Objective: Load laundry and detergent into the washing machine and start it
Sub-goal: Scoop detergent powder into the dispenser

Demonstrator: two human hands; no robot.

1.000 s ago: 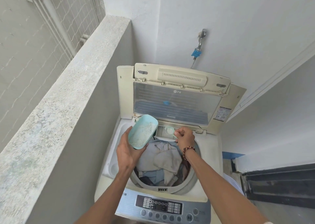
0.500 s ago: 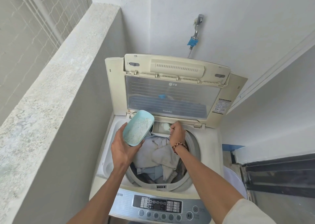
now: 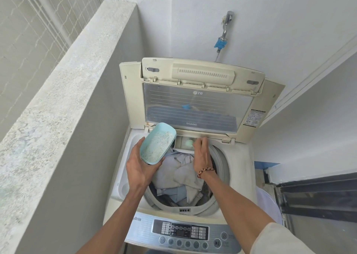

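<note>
The container (image 3: 157,144) gripped in the left hand (image 3: 141,168) looks like smooth matt plastic, dusted with grainy powder. Just right of that grip lies soft, creased cloth laundry (image 3: 181,176); beyond it, the lid (image 3: 193,107) is glossy clear plastic.

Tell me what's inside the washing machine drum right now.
The drum holds a pile of laundry: pale grey and light blue cloth on top, darker pieces at the edges. Anything beneath that pile, and the drum's bottom, is covered.

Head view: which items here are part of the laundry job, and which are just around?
In use: left hand holding the detergent container; right hand at the detergent drawer; laundry in the drum; control panel.

Just around: wall tap; concrete ledge.
</note>
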